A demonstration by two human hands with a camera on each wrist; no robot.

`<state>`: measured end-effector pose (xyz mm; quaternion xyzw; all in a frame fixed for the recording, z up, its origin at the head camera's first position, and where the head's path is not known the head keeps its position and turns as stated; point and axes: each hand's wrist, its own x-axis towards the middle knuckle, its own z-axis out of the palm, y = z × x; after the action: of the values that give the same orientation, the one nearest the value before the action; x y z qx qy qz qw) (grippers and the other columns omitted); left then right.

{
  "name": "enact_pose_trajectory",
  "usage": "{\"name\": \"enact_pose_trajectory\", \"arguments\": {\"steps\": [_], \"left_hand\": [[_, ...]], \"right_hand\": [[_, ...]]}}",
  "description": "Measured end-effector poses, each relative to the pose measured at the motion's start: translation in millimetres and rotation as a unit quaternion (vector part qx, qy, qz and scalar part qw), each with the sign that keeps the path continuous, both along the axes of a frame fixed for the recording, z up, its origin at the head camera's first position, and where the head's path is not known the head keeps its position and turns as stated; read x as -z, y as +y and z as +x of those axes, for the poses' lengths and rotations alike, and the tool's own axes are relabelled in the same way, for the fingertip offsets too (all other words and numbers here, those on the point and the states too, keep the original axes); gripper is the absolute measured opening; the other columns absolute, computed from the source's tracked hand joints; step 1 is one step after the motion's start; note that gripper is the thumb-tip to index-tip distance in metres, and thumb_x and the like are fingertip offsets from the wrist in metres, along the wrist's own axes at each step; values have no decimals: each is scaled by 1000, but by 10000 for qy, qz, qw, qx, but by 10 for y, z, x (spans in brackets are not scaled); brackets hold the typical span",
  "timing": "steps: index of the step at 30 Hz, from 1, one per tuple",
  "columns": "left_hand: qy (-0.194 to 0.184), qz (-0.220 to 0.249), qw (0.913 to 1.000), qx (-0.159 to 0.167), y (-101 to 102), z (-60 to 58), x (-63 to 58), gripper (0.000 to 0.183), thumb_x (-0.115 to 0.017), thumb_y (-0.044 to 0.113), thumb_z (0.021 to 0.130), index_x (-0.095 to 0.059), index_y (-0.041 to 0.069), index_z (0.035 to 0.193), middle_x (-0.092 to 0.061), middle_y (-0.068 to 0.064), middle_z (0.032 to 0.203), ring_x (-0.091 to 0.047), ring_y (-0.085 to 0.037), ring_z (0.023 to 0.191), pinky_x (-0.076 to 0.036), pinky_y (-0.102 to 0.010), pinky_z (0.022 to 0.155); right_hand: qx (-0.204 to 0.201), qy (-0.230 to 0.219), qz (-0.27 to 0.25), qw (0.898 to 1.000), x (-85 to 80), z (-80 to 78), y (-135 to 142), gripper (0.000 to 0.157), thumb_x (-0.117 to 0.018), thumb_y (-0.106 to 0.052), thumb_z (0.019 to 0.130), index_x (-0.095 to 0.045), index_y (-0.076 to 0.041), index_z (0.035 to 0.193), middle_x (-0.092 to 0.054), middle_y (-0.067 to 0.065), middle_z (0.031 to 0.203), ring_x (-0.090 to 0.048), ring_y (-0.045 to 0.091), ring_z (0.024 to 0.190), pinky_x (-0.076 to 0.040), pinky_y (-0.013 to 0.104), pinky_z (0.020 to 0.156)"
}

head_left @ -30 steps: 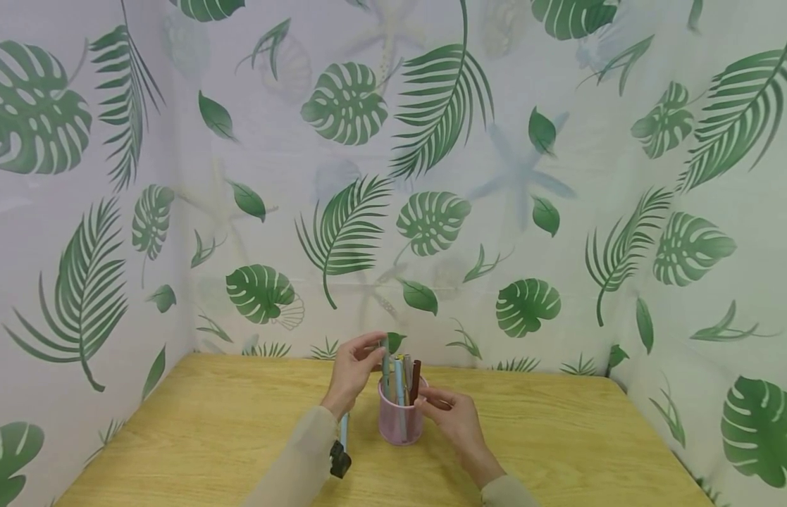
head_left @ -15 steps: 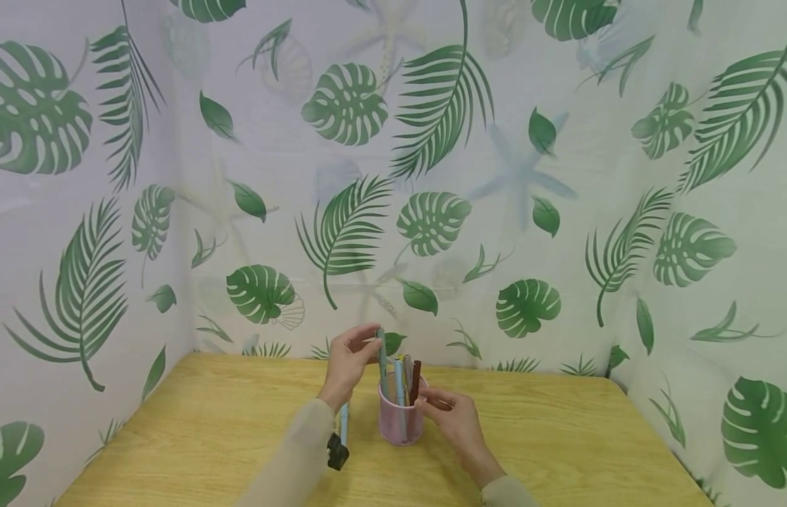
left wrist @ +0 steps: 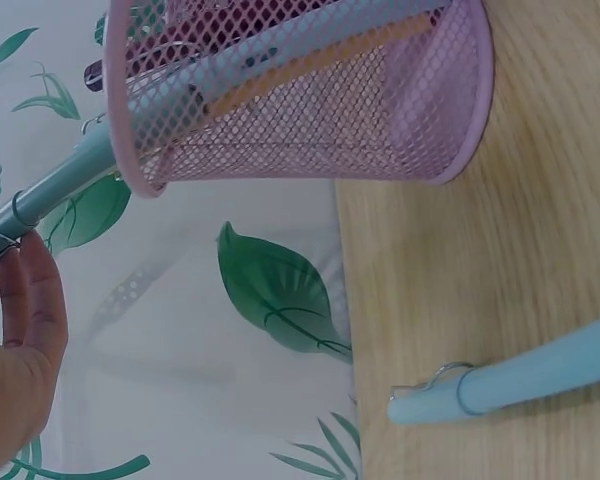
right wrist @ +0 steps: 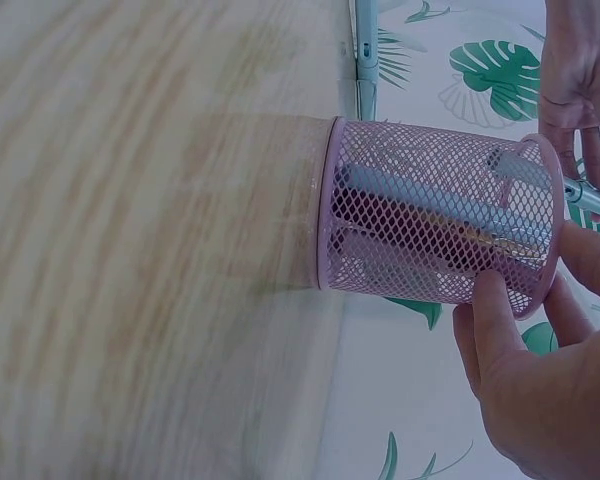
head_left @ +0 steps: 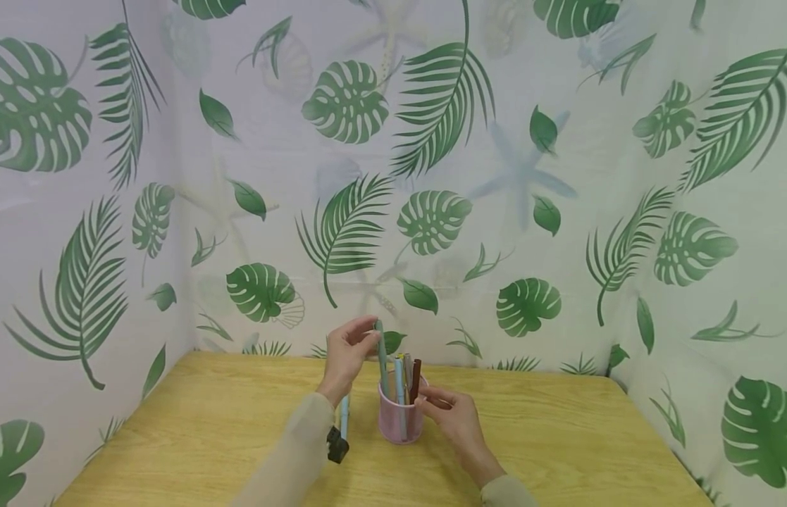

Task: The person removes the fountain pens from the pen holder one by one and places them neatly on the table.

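A pink mesh pen cup [head_left: 401, 425] stands upright on the table, holding several pens, among them a light-blue pen [head_left: 399, 380] and a dark brown pen [head_left: 416, 380]. My left hand [head_left: 344, 358] pinches the upper end of a grey-green pen [head_left: 382, 355] with a metal clip; its lower part is still inside the cup, leaning left against the rim. With thumb and fingers, my right hand [head_left: 458, 424] grips the cup at its right rim, as the right wrist view shows on the mesh wall [right wrist: 430, 215]. Another light-blue pen [left wrist: 540, 378] lies on the table left of the cup, partly hidden by my left arm.
The wooden table [head_left: 558, 436] runs back to a white leaf-printed cloth [head_left: 469, 310], which also closes off both sides. A small black device [head_left: 337, 445] sits at my left wrist, above the loose pen.
My left hand has risen a little and moved left, drawing the grey-green pen further up out of the cup. My right hand and the cup have stayed in place.
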<state>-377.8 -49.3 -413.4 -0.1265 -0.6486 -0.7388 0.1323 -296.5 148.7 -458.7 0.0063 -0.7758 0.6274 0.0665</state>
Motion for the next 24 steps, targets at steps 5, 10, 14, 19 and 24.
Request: {"name": "enact_pose_trajectory", "arguments": {"steps": [5, 10, 14, 19, 24], "left_hand": [[146, 22, 9999, -44, -23, -38, -82, 31, -69, 2, 89, -67, 2, 120, -69, -18, 119, -69, -8, 85, -61, -36, 74], [203, 150, 9997, 2, -47, -49, -150, 31, -69, 1, 89, -66, 0, 120, -68, -20, 118, -69, -10, 85, -61, -37, 73], [168, 273, 9995, 14, -64, -38, -167, 32, -70, 1, 89, -66, -1, 121, -67, -22, 118, -69, -12, 85, -61, -34, 72], [151, 367, 9992, 12, -79, -32, -168, 32, -69, 0, 89, -66, -1, 120, -68, -21, 117, -69, -11, 84, -61, -31, 70], [190, 457, 9988, 0, -92, -33, -172, 31, -68, -2, 88, -67, -1, 119, -68, -22, 114, -69, -10, 81, -61, -32, 69]], "right_hand": [[-34, 58, -33, 10000, -2, 1, 10, 32, -74, -16, 88, -70, 4, 113, -61, 24, 129, -63, 35, 114, -54, 44, 94], [-19, 18, -27, 10000, -5, -6, 8, 31, -74, -16, 88, -71, 2, 112, -62, 23, 129, -64, 34, 114, -54, 43, 94], [-4, -8, -7, 10000, -14, -8, 2, 30, -74, -17, 88, -71, 1, 112, -61, 23, 130, -63, 35, 115, -54, 42, 94], [-4, -34, -47, 10000, -14, -2, 2, 31, -74, -15, 88, -70, 3, 113, -59, 25, 131, -62, 37, 116, -54, 42, 94], [1, -40, -81, 10000, -6, -5, 7, 32, -74, -15, 88, -70, 4, 113, -60, 25, 131, -63, 36, 116, -55, 41, 93]]}}
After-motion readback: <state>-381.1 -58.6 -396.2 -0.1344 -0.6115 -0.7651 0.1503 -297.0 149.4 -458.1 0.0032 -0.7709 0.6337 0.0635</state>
